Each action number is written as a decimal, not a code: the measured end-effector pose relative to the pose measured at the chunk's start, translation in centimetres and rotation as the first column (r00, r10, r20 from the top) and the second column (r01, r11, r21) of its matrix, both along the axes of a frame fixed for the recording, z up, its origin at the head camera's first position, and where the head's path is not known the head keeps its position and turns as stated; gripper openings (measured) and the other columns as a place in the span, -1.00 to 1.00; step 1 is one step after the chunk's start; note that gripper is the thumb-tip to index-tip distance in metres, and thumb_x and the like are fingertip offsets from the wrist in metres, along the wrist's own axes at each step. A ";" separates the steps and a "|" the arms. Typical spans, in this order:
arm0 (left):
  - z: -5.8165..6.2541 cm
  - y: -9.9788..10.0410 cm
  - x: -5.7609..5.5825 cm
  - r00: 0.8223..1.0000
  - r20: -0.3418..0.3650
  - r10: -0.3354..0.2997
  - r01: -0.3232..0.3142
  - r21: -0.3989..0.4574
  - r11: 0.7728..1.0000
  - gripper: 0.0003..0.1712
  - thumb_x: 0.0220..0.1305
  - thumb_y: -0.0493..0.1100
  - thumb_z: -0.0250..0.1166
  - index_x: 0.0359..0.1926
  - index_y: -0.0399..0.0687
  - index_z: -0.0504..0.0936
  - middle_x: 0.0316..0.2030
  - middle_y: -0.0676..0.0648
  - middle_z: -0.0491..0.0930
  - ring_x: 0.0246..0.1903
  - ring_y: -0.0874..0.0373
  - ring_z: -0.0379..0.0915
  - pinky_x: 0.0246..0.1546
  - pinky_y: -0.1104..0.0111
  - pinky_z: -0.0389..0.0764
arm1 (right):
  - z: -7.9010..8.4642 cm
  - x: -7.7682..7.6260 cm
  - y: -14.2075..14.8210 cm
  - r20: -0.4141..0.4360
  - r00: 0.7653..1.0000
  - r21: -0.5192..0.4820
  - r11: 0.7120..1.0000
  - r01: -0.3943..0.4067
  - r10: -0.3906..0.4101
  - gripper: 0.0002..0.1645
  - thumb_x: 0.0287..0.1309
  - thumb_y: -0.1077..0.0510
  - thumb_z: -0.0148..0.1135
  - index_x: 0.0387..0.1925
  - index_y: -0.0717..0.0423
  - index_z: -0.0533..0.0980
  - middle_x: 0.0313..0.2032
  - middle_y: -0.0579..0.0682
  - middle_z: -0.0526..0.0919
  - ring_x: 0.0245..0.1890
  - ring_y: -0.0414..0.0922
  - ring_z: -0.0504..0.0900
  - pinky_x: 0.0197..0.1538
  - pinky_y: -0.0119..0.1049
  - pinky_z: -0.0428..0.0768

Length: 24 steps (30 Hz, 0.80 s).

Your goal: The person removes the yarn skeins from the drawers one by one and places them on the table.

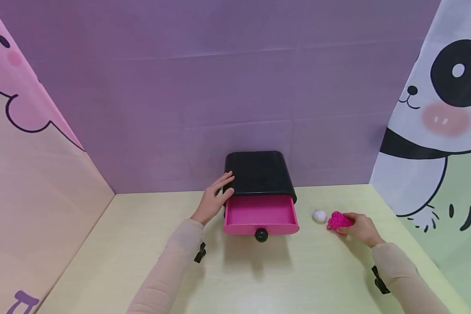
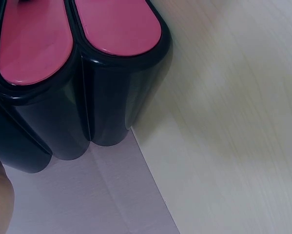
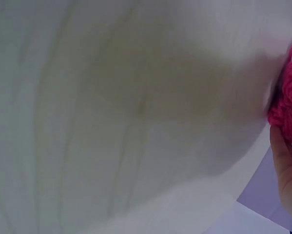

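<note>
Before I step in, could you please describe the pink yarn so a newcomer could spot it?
Find the black drawer unit near the purple backdrop. To the right of its open drawer, the right hand grips the pink yarn. Its stringy texture sets it apart from the smooth drawer, its colour from the white ball beside it.

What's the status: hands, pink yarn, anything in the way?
Left hand resting on black drawer unit. Right hand pinching pink yarn. White ball lies between yarn and open pink drawer.
</note>
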<state>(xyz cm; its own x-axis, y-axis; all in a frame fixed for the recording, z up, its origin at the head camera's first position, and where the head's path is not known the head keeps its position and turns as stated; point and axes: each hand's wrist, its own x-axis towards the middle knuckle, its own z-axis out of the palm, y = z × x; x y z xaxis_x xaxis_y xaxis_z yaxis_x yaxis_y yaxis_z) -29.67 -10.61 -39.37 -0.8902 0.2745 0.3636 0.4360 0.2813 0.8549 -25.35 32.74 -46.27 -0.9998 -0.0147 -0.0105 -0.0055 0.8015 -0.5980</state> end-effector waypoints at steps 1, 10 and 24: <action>0.0 0.0 0.0 1.000 -0.001 0.000 0.000 -0.001 1.000 -0.47 0.27 -0.02 0.14 0.25 0.01 0.38 0.33 0.14 0.20 0.38 0.21 -0.07 0.37 0.12 0.02 | -0.1 0.0 0.0 0.009 1.000 -0.009 1.000 0.005 -0.005 -0.18 -0.05 0.05 0.35 0.12 0.53 0.29 0.06 0.47 0.41 0.05 0.34 0.40 0.07 0.10 0.43; -0.2 0.0 -0.2 1.000 0.007 0.017 -0.017 -0.007 1.000 -0.48 0.27 -0.01 0.14 0.25 0.05 0.38 0.32 0.17 0.20 0.38 0.23 -0.07 0.37 0.11 0.02 | -0.8 0.1 -0.1 0.034 0.999 -0.069 0.997 0.030 -0.028 -0.12 -0.03 0.00 0.35 0.16 0.51 0.25 0.08 0.47 0.38 0.03 0.29 0.41 0.07 0.08 0.44; -0.3 0.2 -0.2 1.000 0.005 0.015 -0.015 -0.003 1.000 -0.48 0.27 0.00 0.14 0.24 0.06 0.39 0.32 0.16 0.21 0.38 0.21 -0.05 0.36 0.09 0.04 | -1.2 0.1 0.2 0.024 1.000 -0.076 0.997 0.018 -0.016 -0.15 -0.03 0.06 0.35 0.16 0.52 0.24 0.05 0.47 0.41 -0.01 0.25 0.44 0.04 0.04 0.47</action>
